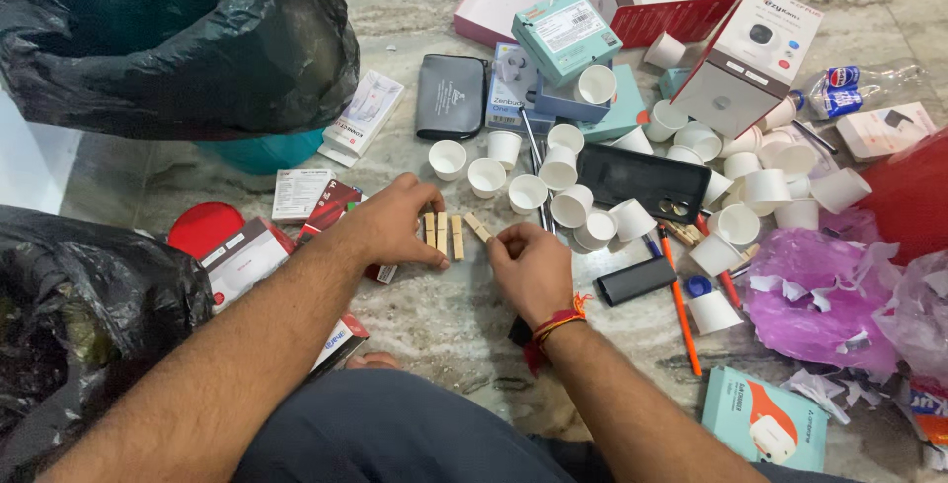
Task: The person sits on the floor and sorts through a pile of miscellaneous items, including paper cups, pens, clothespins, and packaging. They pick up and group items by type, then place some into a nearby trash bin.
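Several wooden clothespins (443,234) lie side by side on the marble floor, just in front of me. My left hand (392,225) rests knuckles up at their left side, its fingertips touching the leftmost pin. My right hand (530,263), a red thread at its wrist, sits to their right with its fingers curled down; its fingertips touch the slanted pin (478,227) at the row's right end. Neither hand has lifted a pin off the floor.
Several white paper cups (559,176) are scattered beyond the pins, with a black phone (644,180), cardboard boxes (748,61), an orange pen (680,311) and purple plastic (819,297). Black bin bags (178,39) stand at the left. A red lid (200,227) lies beside small cartons.
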